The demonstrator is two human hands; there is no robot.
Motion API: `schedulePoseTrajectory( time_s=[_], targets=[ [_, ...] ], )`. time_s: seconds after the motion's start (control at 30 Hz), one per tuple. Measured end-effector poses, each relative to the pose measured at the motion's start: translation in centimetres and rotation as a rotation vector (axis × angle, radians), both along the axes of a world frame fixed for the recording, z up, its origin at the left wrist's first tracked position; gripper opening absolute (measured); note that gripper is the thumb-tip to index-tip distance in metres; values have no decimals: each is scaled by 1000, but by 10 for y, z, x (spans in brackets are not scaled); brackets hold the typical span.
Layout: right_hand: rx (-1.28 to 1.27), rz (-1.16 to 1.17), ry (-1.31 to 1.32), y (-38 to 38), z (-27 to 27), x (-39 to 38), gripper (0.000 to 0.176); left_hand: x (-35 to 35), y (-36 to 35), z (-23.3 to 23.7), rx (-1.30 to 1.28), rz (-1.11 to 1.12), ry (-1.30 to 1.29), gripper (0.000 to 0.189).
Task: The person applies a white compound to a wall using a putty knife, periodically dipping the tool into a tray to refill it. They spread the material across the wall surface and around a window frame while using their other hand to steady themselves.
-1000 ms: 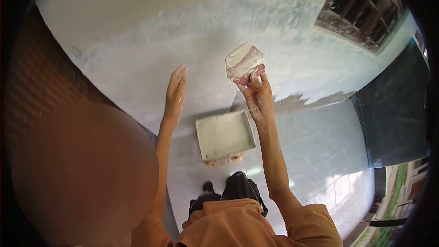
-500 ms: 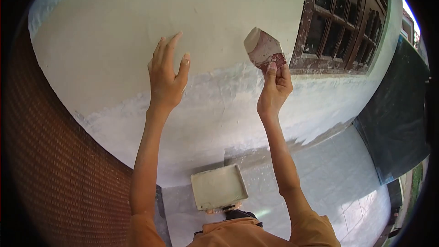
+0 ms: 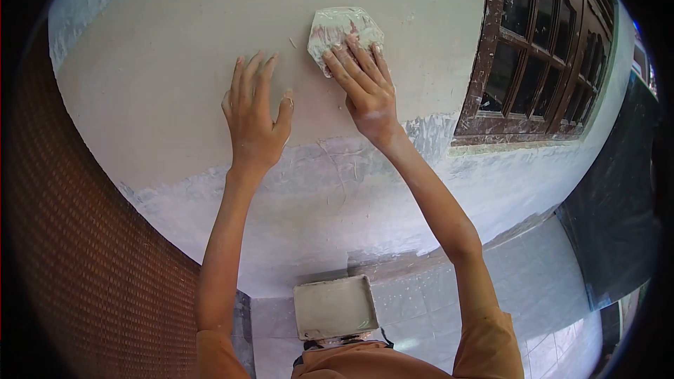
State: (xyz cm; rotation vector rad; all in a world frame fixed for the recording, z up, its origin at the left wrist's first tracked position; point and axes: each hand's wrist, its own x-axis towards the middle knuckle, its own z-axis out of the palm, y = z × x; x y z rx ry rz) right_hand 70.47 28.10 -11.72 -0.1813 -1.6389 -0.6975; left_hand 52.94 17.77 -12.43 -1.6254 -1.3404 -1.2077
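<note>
My right hand (image 3: 361,91) grips a flat, many-sided putty spreader (image 3: 344,21) smeared with whitish paste, some reddish colour showing through. Its fingers lie across the back of the spreader, and the thumb is hidden. The spreader is up against the wall (image 3: 175,77), whose upper part bears a smooth beige coat. Lower down, that coat ends in a ragged edge over whiter plaster. To the left, my left hand (image 3: 254,119) is open with fingers apart, close to the wall; whether it touches cannot be seen. Paste clings to its thumb.
A shallow rectangular tray (image 3: 302,309) with paste in it is low in front of my body, above the grey tiled floor (image 3: 414,309). A dark wooden window (image 3: 537,42) is at the right. Woven brown matting (image 3: 105,260) borders the left, and a dark sheet (image 3: 611,196) hangs far right.
My right hand has moved up and left, turning the spreader over from an upright hold to lie against the wall. The left hand stays nearly where it was.
</note>
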Motion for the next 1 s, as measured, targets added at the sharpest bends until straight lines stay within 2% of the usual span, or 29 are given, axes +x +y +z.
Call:
schedulePoseTrajectory(
  time_s=[0.07, 0.3, 0.37, 0.5, 0.57, 0.63, 0.7, 0.73, 0.9, 1.0],
  targets=[
    [-26, -98, -35, 5, -3, -4, 49, -2, 0, 0, 8, 2, -2, 55],
    [-182, -140, -115, -7, -32, 2, 49, -10, 1, 6, 34, 21, 17, 54],
    [-239, -170, -213, -13, -46, 11, 48, -12, 1, 7, 51, 13, 22, 54],
    [-160, -120, -251, -32, -49, 36, 49, -16, -2, 12, 56, 5, 50, 54],
    [-15, 114, 106, -28, -40, 41, 44, -19, -2, 16, 57, 15, 54, 54],
    [-218, 165, 381, -47, -6, 40, 36, -19, -2, 16, 38, 55, 55, 55],
    [-432, 514, 541, -41, 26, 29, 33, -18, 1, 16, 43, 42, 48, 55],
    [-506, 555, 513, -35, 37, 27, 36, -16, 4, 17, 50, 31, 39, 55],
    [-648, 605, 485, -2, 53, 23, 35, -16, 14, 15, 67, 12, 44, 56],
    [-478, 490, 742, 1, 58, 53, 34, -23, 10, 15, 86, 41, 53, 57]
  ],
)
